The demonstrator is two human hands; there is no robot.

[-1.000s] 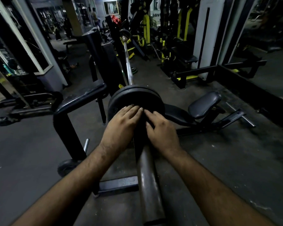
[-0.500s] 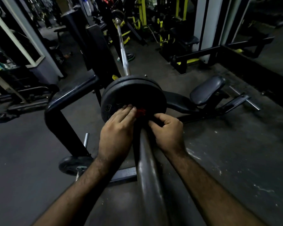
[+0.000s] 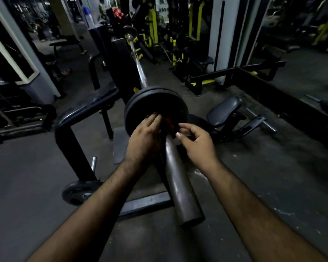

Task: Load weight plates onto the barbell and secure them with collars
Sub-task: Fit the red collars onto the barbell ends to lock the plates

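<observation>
Plates (image 3: pixel 155 104) on barbell sleeve (image 3: pixel 180 178), collar (image 3: pixel 169 122) just before them.

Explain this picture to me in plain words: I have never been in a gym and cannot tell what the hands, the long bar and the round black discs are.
The one view comes from a camera worn on a person's head, looking down at their own bare hands. The long metal barbell runs away from the camera. Black round weight plates are slid onto it. Against them sits a small red collar, a clip meant to stop plates sliding off. The left hand rests on the collar and plate; whether it grips is unclear. The right hand hangs beside the bar, fingers loosely curled, holding nothing. Another plate sits low by the black rack, near the floor.
</observation>
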